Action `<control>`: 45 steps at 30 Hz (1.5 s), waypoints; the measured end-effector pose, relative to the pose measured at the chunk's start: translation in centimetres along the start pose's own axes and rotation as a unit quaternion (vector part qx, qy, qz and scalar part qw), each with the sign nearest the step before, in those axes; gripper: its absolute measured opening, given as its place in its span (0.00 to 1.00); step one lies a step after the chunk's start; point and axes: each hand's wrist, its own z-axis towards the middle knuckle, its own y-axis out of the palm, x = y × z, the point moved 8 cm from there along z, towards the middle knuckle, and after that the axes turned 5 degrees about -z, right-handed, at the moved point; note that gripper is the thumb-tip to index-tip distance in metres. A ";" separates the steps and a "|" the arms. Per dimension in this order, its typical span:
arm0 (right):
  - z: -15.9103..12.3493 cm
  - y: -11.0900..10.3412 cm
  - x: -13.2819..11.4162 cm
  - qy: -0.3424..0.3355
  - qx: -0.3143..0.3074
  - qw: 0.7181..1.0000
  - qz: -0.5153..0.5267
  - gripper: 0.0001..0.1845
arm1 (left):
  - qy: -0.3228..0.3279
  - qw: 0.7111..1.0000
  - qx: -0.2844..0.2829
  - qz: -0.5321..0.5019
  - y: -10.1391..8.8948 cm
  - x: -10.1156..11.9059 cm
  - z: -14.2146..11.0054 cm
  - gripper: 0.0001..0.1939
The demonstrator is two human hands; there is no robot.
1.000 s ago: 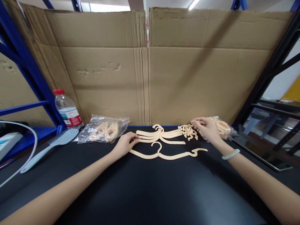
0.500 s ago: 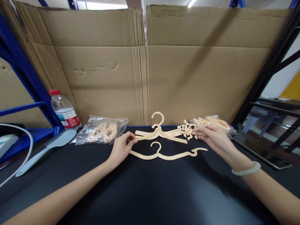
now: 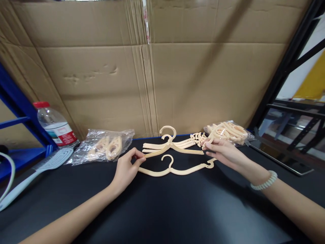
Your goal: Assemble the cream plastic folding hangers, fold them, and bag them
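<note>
My left hand [image 3: 129, 166] pinches the left arm tip of a cream plastic hanger [image 3: 186, 150], whose hook points toward the cardboard. Behind it lie several similar hangers [image 3: 153, 146], stacked and partly covered. My right hand [image 3: 227, 154] is closed on a curved cream hook piece [image 3: 211, 135], partly hidden by the fingers. A heap of small cream hook pieces [image 3: 197, 138] lies just left of that hand. Nearer to me rests another cream hanger [image 3: 189, 170] with a curved piece [image 3: 210, 164] at its right end; my left hand covers its left tip.
Clear plastic bags with cream parts lie at the left [image 3: 111, 145] and right [image 3: 231, 131]. At far left are a bottle with a red cap [image 3: 57, 125] and a pale blue hairbrush [image 3: 54, 161]. A dark flat glossy object [image 3: 281, 159] lies right. Cardboard [image 3: 215, 81] stands behind.
My right hand has drawn slightly left and toward me from the heap, and a curved hook piece now shows in its fingers. My left hand keeps its pinch. The view has tilted down and shifted right.
</note>
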 end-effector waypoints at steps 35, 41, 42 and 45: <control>-0.5 1.0 1.6 0.058 0.012 0.998 0.018 0.10 | 0.024 1.000 -0.008 -0.018 0.2 -0.2 -0.3 0.04; -0.4 0.5 1.0 0.013 0.031 0.999 -0.012 0.11 | 0.016 1.000 -0.005 -0.015 0.2 -0.3 -0.3 0.05; -0.4 0.6 1.0 0.015 0.025 0.999 -0.014 0.11 | 0.013 1.000 -0.003 -0.016 0.2 -0.3 -0.3 0.05; -0.4 0.9 0.7 0.024 -0.003 1.000 -0.004 0.10 | 0.006 1.000 0.005 -0.023 0.0 -0.4 -0.2 0.05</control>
